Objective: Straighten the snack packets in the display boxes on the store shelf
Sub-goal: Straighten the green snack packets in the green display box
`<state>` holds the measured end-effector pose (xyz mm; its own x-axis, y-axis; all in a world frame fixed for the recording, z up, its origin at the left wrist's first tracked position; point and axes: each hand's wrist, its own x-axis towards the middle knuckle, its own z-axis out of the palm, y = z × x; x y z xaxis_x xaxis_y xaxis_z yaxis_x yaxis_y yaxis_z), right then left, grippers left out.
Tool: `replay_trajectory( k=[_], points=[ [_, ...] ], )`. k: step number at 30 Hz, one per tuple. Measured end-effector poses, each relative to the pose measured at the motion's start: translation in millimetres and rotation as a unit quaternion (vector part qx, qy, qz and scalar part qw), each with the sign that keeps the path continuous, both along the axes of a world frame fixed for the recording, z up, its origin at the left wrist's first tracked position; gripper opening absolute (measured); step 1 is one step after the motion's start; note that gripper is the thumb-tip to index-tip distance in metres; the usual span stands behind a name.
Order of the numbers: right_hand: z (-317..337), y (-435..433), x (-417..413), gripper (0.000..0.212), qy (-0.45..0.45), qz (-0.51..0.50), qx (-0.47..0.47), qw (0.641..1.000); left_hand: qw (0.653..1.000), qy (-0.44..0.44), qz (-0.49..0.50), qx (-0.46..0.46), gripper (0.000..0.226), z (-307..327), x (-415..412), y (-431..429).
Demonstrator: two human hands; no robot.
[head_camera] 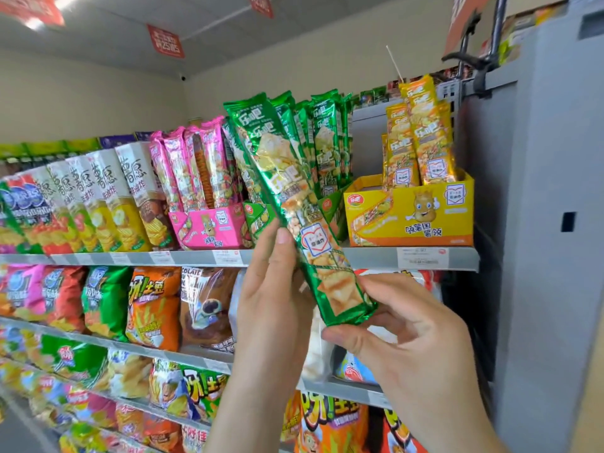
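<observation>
I hold a long green snack packet [295, 194] out in front of the top shelf, tilted with its top to the left. My left hand [273, 289] grips its left edge near the middle, thumb on the front. My right hand [402, 325] pinches its bottom end between thumb and fingers. Behind it stands the green display box [258, 220] with more green packets [327, 138] upright in it. A pink display box [209, 227] with pink packets [196, 165] is to its left. A yellow display box [411, 214] with a few yellow packets [418, 138] stands to the right.
White crisp boxes [108, 197] line the top shelf at the left. Bags of chips [150, 305] fill the lower shelves. The shelf rail [376, 256] carries price labels. A grey cabinet [549, 223] closes off the right side.
</observation>
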<state>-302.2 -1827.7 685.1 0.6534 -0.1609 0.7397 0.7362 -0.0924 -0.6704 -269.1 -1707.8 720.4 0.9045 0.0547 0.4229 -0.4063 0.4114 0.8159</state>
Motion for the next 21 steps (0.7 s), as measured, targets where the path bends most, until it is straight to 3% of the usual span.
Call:
replay_trajectory(
  k=[4,8,12,16,21],
  points=[
    [2.7,-2.9,0.5,0.040,-0.058,-0.100,-0.047,0.992,0.991,-0.014,0.052,0.120,0.066,-1.7,-2.4,1.9],
    [1.6,-9.5,3.3,0.041,-0.053,-0.047,-0.018,0.997,0.992,-0.066,0.042,0.099,0.032,1.4,0.2,0.9],
    [-0.3,-8.7,6.4,0.030,-0.101,-0.073,0.039,0.991,0.991,-0.095,0.043,0.089,0.024,5.3,1.7,-2.2],
    [-3.4,-5.4,11.1,0.019,-0.173,-0.141,0.038,0.974,0.995,-0.059,0.053,0.064,0.066,8.5,3.6,-4.3],
    [-8.6,-5.6,18.4,0.017,-0.195,-0.153,0.045,0.968,0.991,-0.065,0.064,0.094,0.059,7.9,7.0,-4.6]
  ],
)
